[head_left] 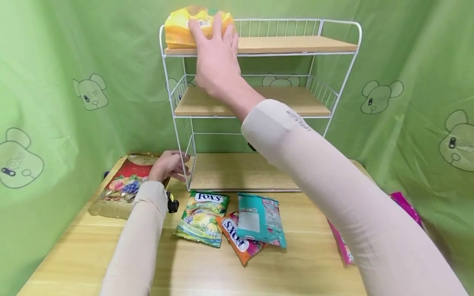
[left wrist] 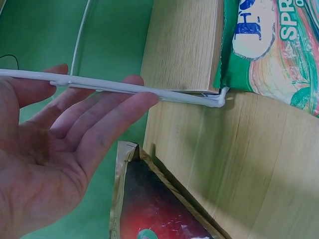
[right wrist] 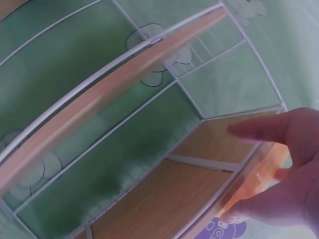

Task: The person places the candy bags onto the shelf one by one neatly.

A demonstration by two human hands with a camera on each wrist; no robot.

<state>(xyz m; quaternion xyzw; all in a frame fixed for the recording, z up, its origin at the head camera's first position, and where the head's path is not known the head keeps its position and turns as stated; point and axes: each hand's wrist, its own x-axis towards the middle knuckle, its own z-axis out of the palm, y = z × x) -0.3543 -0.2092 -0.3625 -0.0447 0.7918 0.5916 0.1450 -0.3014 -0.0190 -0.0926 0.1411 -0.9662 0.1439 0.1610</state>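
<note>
On the left end of the top shelf sits a yellow-orange packet (head_left: 181, 31). My right hand (head_left: 216, 57) presses on its front with spread, fairly straight fingers. In the right wrist view, orange wrapping (right wrist: 254, 181) shows between the thumb and fingers. Low down, my left hand (head_left: 169, 166) touches the front left post of the white wire shelf rack (head_left: 177, 139). Its fingers lie extended along and behind the white post (left wrist: 114, 87) in the left wrist view, palm toward the camera. Just beside it lies a large gold-and-red bag (head_left: 131, 176) with fruit pictures.
In front of the rack lie a green FOX'S candy bag (head_left: 203, 220), an orange FOX'S bag (head_left: 237, 238) and a teal bag (head_left: 259, 220) overlapping the orange one. A pink bag (head_left: 344, 246) is partly behind my right sleeve. Green curtains (head_left: 55, 53) surround the wooden table (head_left: 296, 271).
</note>
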